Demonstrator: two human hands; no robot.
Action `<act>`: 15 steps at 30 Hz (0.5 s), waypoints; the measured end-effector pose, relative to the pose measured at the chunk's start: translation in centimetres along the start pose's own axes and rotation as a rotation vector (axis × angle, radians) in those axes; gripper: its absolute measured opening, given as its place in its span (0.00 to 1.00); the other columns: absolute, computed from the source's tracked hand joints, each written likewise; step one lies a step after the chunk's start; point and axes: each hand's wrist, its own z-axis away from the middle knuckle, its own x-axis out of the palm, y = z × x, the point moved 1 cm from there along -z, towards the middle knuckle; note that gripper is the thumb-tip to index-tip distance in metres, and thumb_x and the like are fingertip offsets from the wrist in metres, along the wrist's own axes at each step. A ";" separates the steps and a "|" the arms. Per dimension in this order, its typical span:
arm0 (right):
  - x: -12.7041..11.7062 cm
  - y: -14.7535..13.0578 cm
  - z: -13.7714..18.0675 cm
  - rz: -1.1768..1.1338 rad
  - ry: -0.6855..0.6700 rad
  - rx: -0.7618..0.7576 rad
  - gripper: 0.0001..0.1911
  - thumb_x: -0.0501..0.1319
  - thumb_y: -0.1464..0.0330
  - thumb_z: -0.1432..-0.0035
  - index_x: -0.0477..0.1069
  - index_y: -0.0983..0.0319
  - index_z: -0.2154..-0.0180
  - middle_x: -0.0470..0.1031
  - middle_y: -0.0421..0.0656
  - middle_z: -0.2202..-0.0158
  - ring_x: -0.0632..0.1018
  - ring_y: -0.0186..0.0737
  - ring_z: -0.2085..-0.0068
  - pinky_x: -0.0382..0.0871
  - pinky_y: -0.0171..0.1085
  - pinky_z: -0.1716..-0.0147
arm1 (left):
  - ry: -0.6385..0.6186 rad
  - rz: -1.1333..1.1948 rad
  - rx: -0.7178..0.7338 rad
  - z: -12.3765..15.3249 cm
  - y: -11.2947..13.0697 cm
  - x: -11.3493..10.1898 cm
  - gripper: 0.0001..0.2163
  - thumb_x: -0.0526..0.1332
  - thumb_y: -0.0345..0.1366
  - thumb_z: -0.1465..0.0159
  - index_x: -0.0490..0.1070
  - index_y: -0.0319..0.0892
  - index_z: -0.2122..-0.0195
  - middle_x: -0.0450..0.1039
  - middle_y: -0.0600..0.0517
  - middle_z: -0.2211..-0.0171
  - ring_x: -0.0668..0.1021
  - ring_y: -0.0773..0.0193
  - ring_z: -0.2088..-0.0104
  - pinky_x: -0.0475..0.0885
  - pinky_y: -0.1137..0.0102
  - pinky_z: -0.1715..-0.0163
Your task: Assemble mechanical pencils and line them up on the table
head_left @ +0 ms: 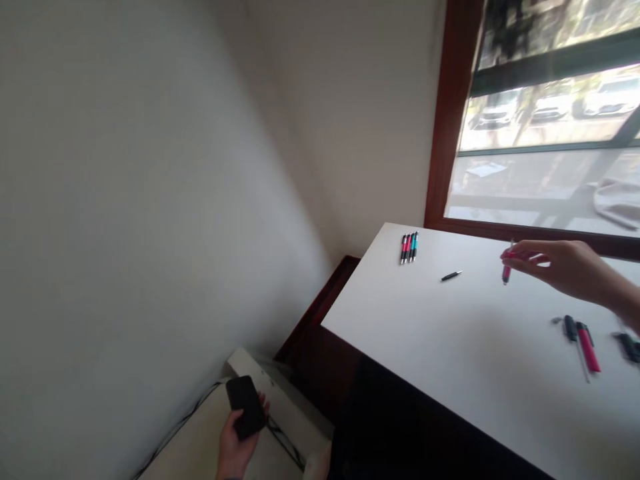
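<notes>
At the lower left, my left hand (236, 441) is wrapped around a black smartphone (246, 405), low and away from the white table (425, 333). Over the table's right part, my right hand (555, 263) pinches a pink pen part (507, 272) between thumb and fingertips, held roughly upright. A small dark pen tip piece (451, 276) lies to the left of it. Below the right hand are a black pen piece (570, 328), a pink pen barrel (589, 348) with a black clip, and a thin refill (583, 361). Several pens (409, 248) lie side by side near the far left corner.
More dark pen pieces (628, 348) sit at the right edge, partly cut off and blurred. A window with a red-brown frame (453, 113) stands behind the table. Beside my left hand are a pale ledge (280, 393) and dark cables (286, 441).
</notes>
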 end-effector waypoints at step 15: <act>0.5 3.4 0.0 0.098 -0.028 -0.128 0.38 0.52 0.31 0.47 0.83 0.51 0.57 0.84 0.52 0.59 0.84 0.45 0.66 0.78 0.42 0.70 | -0.051 0.067 0.065 1.7 -2.6 -0.1 0.17 0.56 0.39 0.30 0.73 0.41 0.43 0.82 0.44 0.61 0.85 0.55 0.65 0.81 0.63 0.63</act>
